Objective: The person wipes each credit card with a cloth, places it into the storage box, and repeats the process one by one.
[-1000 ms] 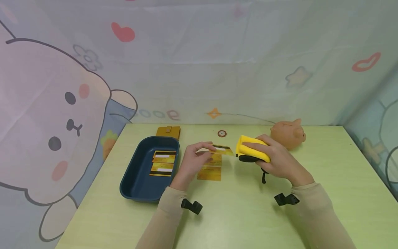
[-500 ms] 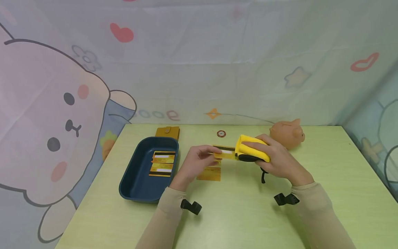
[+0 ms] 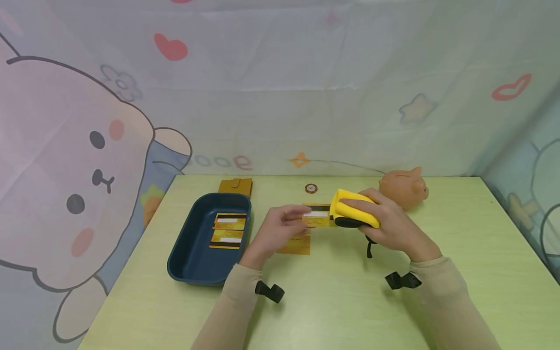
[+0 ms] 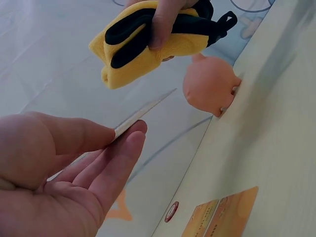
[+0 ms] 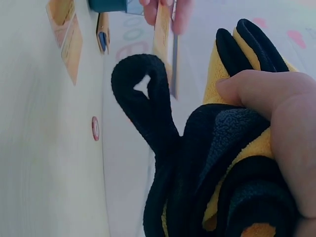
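My left hand pinches a yellow bank card by its left edge, thumb and fingertips on either face. The card shows a black stripe and a white strip in the head view. From the left wrist, the same card appears edge-on. A folded yellow microfibre cloth with black edging is gripped in my right hand. The wrist views show a gap between card and cloth. A black loop hangs from the cloth. Beneath my left hand, yellow cards lie on the table, partly hidden.
To the left stands a dark blue tray with two striped yellow cards inside. Behind it lies a brown wallet. A red-and-white poker chip lies near the back edge, and an orange piggy bank stands behind my right hand.
The card in my left hand has turned from a tilted angle to show its striped face to the head camera, and its right end now meets the cloth's outline there. My right hand stays put.
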{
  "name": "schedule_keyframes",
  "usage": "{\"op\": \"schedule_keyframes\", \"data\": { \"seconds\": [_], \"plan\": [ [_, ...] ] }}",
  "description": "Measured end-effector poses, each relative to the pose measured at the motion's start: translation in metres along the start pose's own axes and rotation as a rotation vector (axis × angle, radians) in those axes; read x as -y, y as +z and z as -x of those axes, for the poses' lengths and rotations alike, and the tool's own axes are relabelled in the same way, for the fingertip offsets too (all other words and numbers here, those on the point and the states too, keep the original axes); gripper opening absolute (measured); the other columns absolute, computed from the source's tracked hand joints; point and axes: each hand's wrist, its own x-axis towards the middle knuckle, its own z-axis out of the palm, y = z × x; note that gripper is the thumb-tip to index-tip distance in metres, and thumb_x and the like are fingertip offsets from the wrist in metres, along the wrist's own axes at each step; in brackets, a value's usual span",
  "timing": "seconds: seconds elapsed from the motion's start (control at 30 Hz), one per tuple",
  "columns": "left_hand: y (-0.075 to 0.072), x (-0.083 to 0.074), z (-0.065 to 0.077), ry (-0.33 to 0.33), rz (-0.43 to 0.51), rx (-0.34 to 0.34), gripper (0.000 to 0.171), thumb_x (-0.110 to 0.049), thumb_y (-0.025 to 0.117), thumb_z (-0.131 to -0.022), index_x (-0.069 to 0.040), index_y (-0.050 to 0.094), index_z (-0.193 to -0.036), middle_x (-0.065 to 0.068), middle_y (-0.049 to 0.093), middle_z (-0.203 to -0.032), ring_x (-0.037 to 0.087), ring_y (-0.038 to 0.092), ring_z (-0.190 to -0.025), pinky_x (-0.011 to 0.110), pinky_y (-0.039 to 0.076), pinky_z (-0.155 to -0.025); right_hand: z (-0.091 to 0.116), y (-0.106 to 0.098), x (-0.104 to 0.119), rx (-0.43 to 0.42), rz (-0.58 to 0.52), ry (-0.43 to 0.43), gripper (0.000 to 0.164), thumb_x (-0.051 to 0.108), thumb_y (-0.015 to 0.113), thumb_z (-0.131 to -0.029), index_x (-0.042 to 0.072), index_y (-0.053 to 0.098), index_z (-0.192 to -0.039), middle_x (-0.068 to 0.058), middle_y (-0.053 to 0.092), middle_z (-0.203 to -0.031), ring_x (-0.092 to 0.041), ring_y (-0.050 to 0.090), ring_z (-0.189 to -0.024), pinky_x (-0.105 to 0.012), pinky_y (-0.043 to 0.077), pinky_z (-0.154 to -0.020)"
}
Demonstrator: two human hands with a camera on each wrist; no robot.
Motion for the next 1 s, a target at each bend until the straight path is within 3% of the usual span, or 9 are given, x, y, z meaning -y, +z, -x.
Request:
{"op": "schedule_keyframes", "data": {
  "seconds": [0.13, 0.2, 0.47, 0.77, 1.0],
  "plan": [
    [0.003, 0.000, -0.002, -0.017, 0.053, -0.043, 0.057, 0.006, 0.068, -0.097, -0.012, 0.058, -0.150, 0.020, 0.073, -0.114, 0.051, 0.072, -0.101, 0.055, 0.060, -0.093, -0.002, 0.003, 0.003, -0.007, -0.004, -0.012, 0.070, -0.006, 0.080, -0.078, 0.019, 0.066, -0.142, -0.009, 0.060, -0.127, -0.018, 0.059, -0.091, -0.030, 0.050, -0.066],
    [0.005, 0.000, -0.002, -0.026, 0.057, -0.053, 0.061, 0.005, 0.069, -0.096, -0.014, 0.055, -0.152, 0.019, 0.073, -0.110, 0.047, 0.074, -0.096, 0.053, 0.061, -0.091, -0.004, 0.006, 0.006, -0.010, -0.005, -0.019, 0.072, -0.007, 0.081, -0.078, 0.020, 0.065, -0.143, -0.009, 0.060, -0.127, -0.019, 0.060, -0.092, -0.031, 0.052, -0.067],
    [0.014, 0.002, -0.004, -0.052, 0.088, 0.019, 0.060, 0.003, 0.070, -0.096, -0.011, 0.054, -0.152, 0.019, 0.075, -0.119, 0.033, 0.077, -0.099, 0.042, 0.063, -0.089, -0.011, 0.023, 0.019, -0.009, -0.009, -0.071, 0.079, -0.004, 0.085, -0.079, 0.024, 0.060, -0.148, -0.011, 0.060, -0.127, -0.023, 0.062, -0.100, -0.040, 0.059, -0.075],
    [0.019, -0.006, -0.001, -0.022, 0.138, 0.062, 0.059, 0.001, 0.072, -0.097, -0.009, 0.053, -0.152, 0.021, 0.073, -0.126, 0.030, 0.076, -0.107, 0.042, 0.062, -0.091, -0.015, 0.031, 0.027, -0.015, 0.033, -0.091, 0.073, 0.002, 0.089, -0.079, 0.023, 0.062, -0.143, -0.009, 0.060, -0.122, -0.019, 0.059, -0.089, -0.037, 0.058, -0.071],
    [0.019, -0.007, 0.000, 0.038, 0.150, 0.069, 0.056, 0.005, 0.068, -0.099, -0.005, 0.052, -0.151, 0.024, 0.071, -0.127, 0.026, 0.076, -0.105, 0.044, 0.062, -0.091, -0.016, 0.032, 0.031, 0.000, 0.034, -0.091, 0.070, 0.002, 0.089, -0.080, 0.021, 0.063, -0.142, -0.011, 0.059, -0.125, -0.020, 0.059, -0.093, -0.039, 0.059, -0.073]
  ]
}}
